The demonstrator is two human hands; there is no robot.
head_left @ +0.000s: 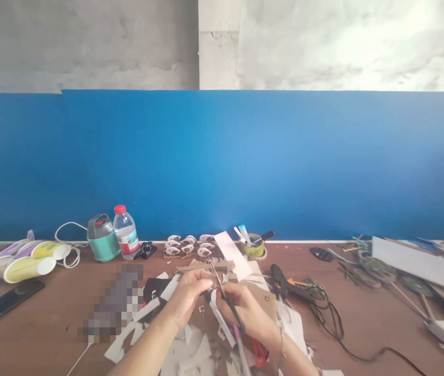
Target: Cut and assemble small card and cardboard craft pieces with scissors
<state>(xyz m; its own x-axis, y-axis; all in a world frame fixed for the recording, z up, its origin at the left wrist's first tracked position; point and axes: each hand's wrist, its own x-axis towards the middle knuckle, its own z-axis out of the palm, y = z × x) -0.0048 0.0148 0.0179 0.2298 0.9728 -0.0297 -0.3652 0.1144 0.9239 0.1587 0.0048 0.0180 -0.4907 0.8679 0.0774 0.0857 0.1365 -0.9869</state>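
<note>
In the head view, my right hand (240, 308) grips scissors (220, 286), their slim blades pointing up and away and a dark handle running under the fingers. Close on its left, the fingers of my left hand (190, 292) are pinched together beside the blades; whatever they hold is too small to name. Beneath both hands lies a heap of white paper scraps (194, 350) and brown cardboard pieces (263, 297). Beyond the hands, several white eye-shaped cut-outs (186, 245) stand in rows, near a white paper strip (232, 255).
A glue gun (284, 284) with its black cable lies right of the heap. Tape rolls holding pens (251, 248) stand behind. To the left are a water bottle (127, 235), a teal container (103, 243), paper cups (30, 267) and a phone (6, 305). A blue partition (245, 162) rises behind.
</note>
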